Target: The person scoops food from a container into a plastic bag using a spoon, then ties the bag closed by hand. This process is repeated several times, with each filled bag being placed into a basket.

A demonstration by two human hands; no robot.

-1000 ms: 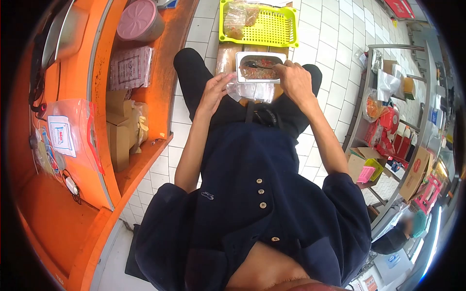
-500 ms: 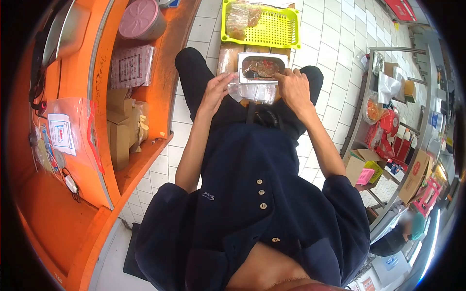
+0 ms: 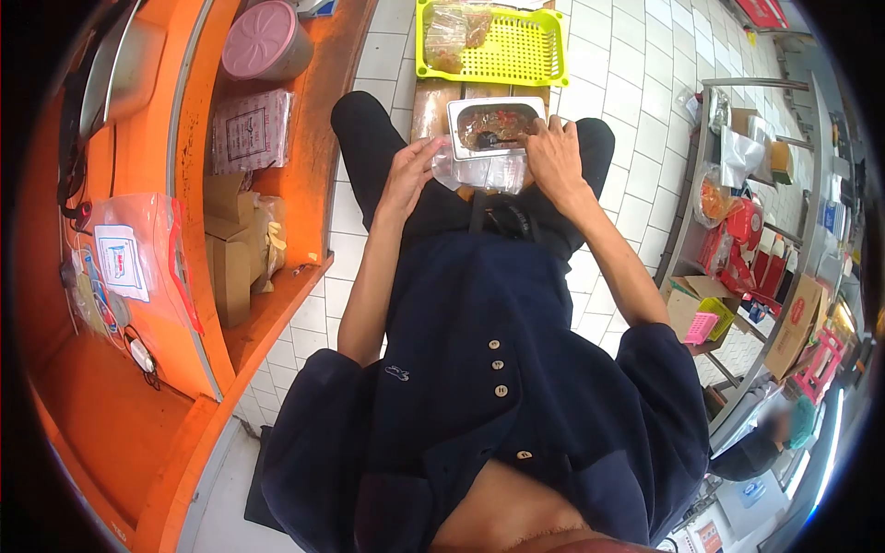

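Note:
A rectangular metal container (image 3: 454, 143) of reddish-brown food in liquid sits on a wooden surface between my knees. My right hand (image 3: 555, 164) is at its right edge, fingers closed on the handle of a dark utensil (image 3: 489, 140) whose head rests in the food. My left hand (image 3: 410, 175) is left of the container, its fingertips pinching the edge of a clear plastic bag (image 3: 481, 173). This bag lies just below the container. Beyond the container is a yellow-green basket (image 3: 516, 55) with filled clear bags (image 3: 450, 41) in its left part.
An orange shelf (image 3: 304, 203) on the left bears a pink-lidded tub (image 3: 263, 41), a packet (image 3: 251, 131) and cardboard boxes (image 3: 229, 249). Metal racks (image 3: 687, 212) with bags and boxes stand at right. A person in a green cap (image 3: 761, 447) is at lower right.
The utensil's dark head has shifted slightly right and shows more clearly in the food. My right hand has moved slightly with it. My left hand keeps its pinch.

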